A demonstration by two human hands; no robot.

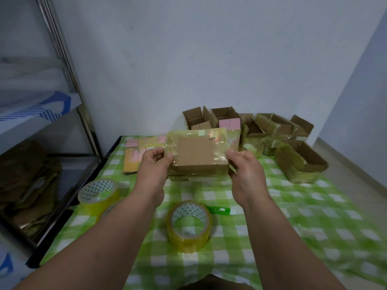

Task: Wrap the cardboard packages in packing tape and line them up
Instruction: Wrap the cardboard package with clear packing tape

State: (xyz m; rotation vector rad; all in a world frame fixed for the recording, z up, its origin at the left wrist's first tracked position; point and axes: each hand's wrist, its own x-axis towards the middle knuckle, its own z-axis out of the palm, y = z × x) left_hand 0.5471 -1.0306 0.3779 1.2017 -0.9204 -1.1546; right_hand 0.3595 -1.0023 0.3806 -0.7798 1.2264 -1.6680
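A brown cardboard package (201,153), partly wrapped in clear yellowish tape, is held up above the green checked table (293,206). My left hand (154,166) grips its left edge with thumb on top. My right hand (244,167) grips its right edge. One roll of yellow packing tape (189,223) stands on the table below the package, between my forearms. Another roll (98,195) sits near the table's left edge. Flat taped packages with pink labels (136,155) lie behind my left hand.
Several open cardboard boxes (251,126), some taped, stand at the back of the table; one (299,162) lies at the right. A green cutter (218,210) lies by the middle roll. A metal shelf rack (62,80) with brown packages stands to the left.
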